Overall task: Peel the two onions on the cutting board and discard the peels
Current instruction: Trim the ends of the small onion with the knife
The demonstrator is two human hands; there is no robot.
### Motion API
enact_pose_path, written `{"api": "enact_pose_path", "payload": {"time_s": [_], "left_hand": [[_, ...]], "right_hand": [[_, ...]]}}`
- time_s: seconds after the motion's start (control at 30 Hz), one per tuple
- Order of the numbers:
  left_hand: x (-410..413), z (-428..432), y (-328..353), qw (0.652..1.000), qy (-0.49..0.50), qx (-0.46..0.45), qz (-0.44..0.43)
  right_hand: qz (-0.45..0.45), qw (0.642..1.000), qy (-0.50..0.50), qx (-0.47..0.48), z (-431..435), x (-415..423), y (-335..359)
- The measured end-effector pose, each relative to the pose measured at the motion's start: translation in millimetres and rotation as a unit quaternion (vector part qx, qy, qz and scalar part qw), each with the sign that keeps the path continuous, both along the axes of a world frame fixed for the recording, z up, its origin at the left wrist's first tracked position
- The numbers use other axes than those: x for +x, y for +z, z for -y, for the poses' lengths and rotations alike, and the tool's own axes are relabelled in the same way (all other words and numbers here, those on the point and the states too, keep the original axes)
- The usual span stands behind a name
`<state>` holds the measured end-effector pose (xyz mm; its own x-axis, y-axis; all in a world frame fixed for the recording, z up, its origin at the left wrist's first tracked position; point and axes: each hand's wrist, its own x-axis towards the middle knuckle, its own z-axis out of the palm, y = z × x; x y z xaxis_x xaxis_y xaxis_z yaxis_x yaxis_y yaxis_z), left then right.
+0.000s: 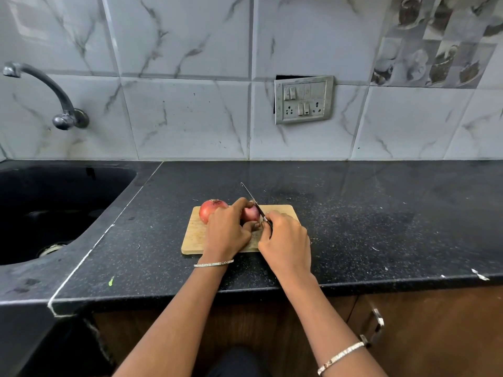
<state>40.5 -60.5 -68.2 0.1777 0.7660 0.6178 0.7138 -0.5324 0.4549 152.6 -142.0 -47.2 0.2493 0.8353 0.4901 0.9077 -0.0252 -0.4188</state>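
Two red onions lie on a wooden cutting board (192, 238) on the black counter. The left onion (211, 209) sits free at the board's back left corner. My left hand (227, 229) grips the right onion (251, 213), fingers curled over its top and thumb under it. My right hand (285, 240) grips the handle of a knife (254, 201), whose thin blade slants up and away across the right side of the held onion. The knife's handle is mostly hidden inside my fist.
A black sink (54, 208) is sunk into the counter at the left, with a metal tap (43, 91) on the wall above it. A switch and socket plate (303, 99) is on the tiled wall. The counter's front edge (272, 289) runs below my wrists.
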Motion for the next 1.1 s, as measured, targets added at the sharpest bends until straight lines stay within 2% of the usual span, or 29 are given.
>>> {"api": "enact_pose_path", "payload": {"time_s": [0.27,0.57,0.8,0.87,0.97,1.1], "left_hand": [[-0.6,-5.5,-1.6,1.000,-0.002,-0.006,0.007],[-2.6,-8.8,-3.6,1.000,-0.002,-0.012,0.029],[-1.2,-6.1,-0.9,1.000,-0.003,-0.023,0.011],[-3.2,-7.5,-3.1,0.999,-0.018,-0.026,0.014],[-4.7,-7.2,-4.7,0.998,-0.039,-0.038,0.015],[-5.4,-8.9,-5.4,0.995,-0.070,-0.059,0.026]], "right_hand": [[-0.021,0.999,-0.024,0.017,29.9,-0.1,-8.9],[-0.020,1.000,-0.001,0.002,-14.3,2.0,4.9],[-0.047,0.998,-0.004,0.038,20.4,19.6,-10.6],[-0.097,0.993,-0.009,0.065,21.0,30.0,-9.1],[-0.224,0.969,0.000,0.106,3.9,47.0,-10.6],[-0.392,0.916,0.064,0.062,-23.2,54.9,-19.9]]}}
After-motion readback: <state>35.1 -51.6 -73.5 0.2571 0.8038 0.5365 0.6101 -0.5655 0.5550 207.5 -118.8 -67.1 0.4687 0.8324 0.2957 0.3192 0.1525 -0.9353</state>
